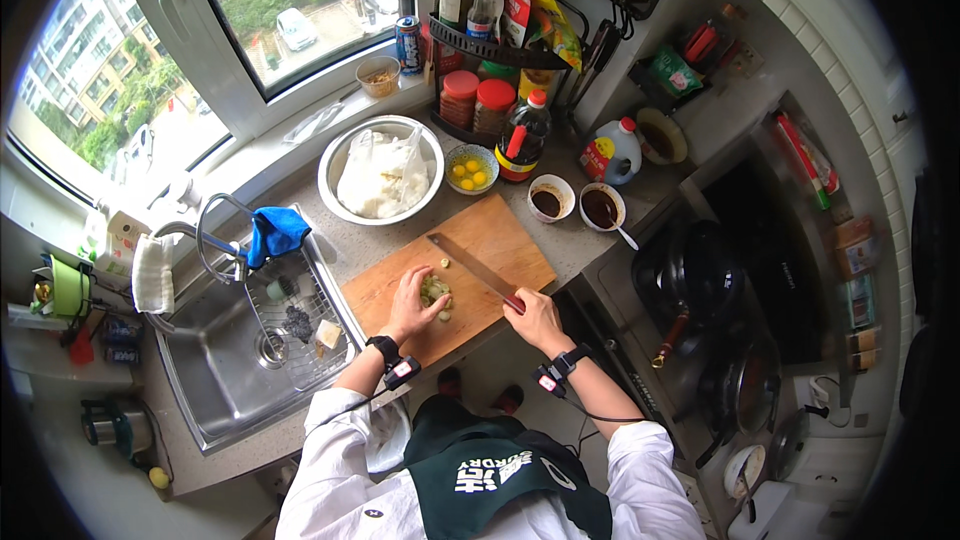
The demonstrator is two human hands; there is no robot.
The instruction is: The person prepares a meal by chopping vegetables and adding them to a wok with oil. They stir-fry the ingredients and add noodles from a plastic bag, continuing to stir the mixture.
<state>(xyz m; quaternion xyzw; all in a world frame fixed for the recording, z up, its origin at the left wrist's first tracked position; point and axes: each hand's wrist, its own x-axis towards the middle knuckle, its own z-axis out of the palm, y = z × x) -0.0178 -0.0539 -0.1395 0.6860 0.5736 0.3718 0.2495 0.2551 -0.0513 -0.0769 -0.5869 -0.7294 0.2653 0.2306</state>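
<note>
My right hand (536, 321) grips the dark red handle of a long-bladed kitchen knife (472, 266). Its blade reaches up and left across a wooden cutting board (517, 240). On the board, my left hand (409, 301) rests with thumb and fingers spread around the left side of a small pile of chopped scallion (435, 291). One cut piece (445, 263) lies apart above the pile, near the blade. Part of the pile is hidden by the left hand.
Left of the board is a steel sink (217, 360) with a wire rack. Behind stand a metal basin (326, 180) holding a white plastic bag, a bowl of cracked eggs (471, 169), a soy sauce bottle (523, 135) and two sauce bowls (551, 199). A wok (694, 270) sits right.
</note>
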